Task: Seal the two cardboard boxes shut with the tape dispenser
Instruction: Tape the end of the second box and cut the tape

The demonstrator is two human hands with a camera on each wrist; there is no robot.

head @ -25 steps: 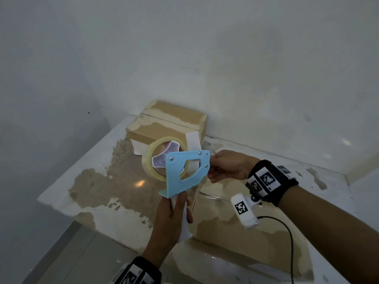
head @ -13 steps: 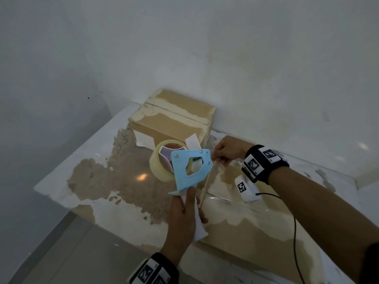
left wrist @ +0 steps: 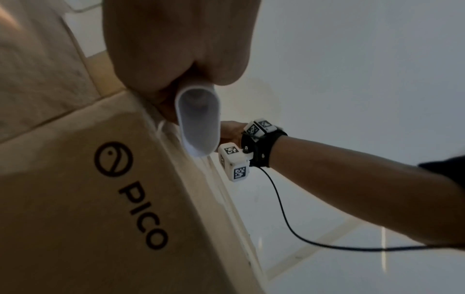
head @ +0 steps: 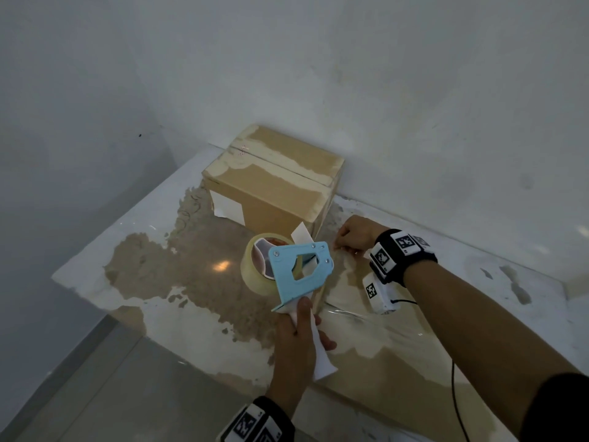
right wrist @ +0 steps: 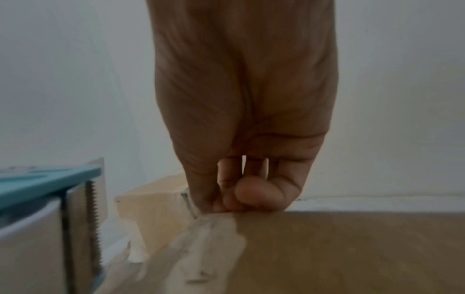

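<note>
A white corner wall backed the big box (head: 197, 282) you worked on, the small box (head: 274, 183) behind it. Your left hand (head: 294, 342) gripped the tape dispenser (head: 299, 275); your right hand (head: 357, 234) pinched the tape end (right wrist: 214, 220) onto the seam. Better to have pressed it flat before pulling straight back.

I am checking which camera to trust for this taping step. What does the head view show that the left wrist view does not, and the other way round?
Only the head view shows the blue tape dispenser with its tape roll, the smaller box against the wall, and the right hand at the tape end on the large box.

Only the left wrist view shows the PICO print on the large box's side.

Both show the left hand gripping the white handle, and the right wrist's marker band.
</note>
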